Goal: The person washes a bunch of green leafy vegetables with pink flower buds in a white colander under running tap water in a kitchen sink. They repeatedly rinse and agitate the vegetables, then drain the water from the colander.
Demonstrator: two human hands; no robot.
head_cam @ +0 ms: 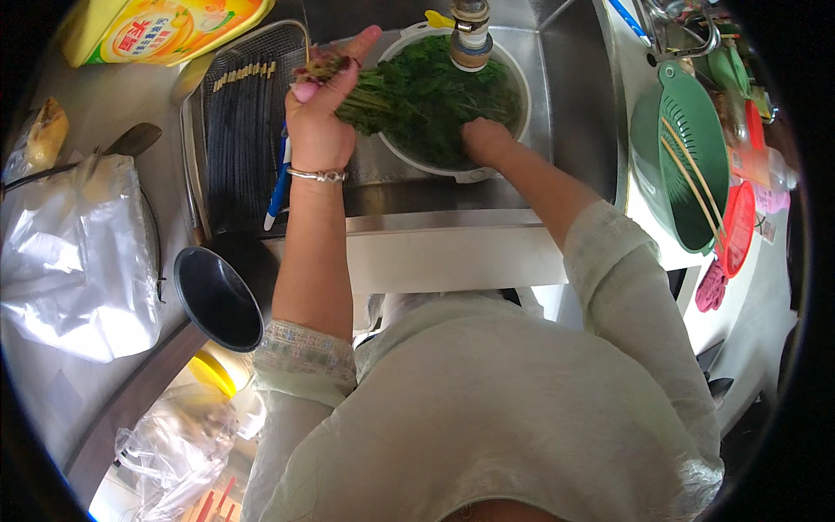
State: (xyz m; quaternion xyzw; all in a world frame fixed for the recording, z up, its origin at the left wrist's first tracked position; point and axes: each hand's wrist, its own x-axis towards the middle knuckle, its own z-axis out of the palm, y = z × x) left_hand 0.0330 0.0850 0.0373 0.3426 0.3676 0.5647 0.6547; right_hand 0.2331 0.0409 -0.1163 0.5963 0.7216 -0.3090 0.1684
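Note:
My left hand (pixel 323 114) grips the root ends of a bunch of leafy greens (pixel 424 98), above the left rim of a white basin (pixel 526 85). The leaves spread into the water in the basin, which sits in a steel sink (pixel 577 111). On the basin's near right side is my right hand (pixel 489 142), its fingers partly hidden among the wet leaves; whether they hold any cannot be told. The faucet (pixel 471 46) hangs over the leaves, with a yellow lever beside it.
Left of the sink are a wire basket (pixel 303 32) with black chopsticks (pixel 241 137), a black pot (pixel 218 297), a ladle (pixel 189 85), a plastic bag (pixel 78 261) and a yellow detergent container (pixel 163 29). On the right, a green colander (pixel 701 130) holds pale chopsticks near a red basket (pixel 740 228).

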